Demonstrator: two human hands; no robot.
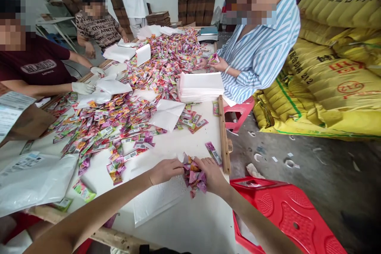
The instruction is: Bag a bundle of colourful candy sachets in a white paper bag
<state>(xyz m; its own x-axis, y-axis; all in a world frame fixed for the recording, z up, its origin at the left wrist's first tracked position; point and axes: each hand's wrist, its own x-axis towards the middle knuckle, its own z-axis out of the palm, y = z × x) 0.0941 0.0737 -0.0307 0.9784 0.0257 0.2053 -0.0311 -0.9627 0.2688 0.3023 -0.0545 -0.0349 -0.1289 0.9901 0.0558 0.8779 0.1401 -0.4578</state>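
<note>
At the table's front edge, my right hand is closed around a bunch of small purple and pink candy packets. Opposite it, my left hand has its fingers curled at the open end of a white padded envelope, close against the bunch. The envelope lies on the table below my left wrist, and the fingertips are partly hidden. A single purple packet rests just beyond my right hand. Past my left forearm spreads a heap of loose packets.
A stack of white envelopes stands at the right edge, with a loose one nearer. A filled white mailer lies left. Red stools flank the right side. People work around the table; one wears white gloves. Yellow sacks are piled right.
</note>
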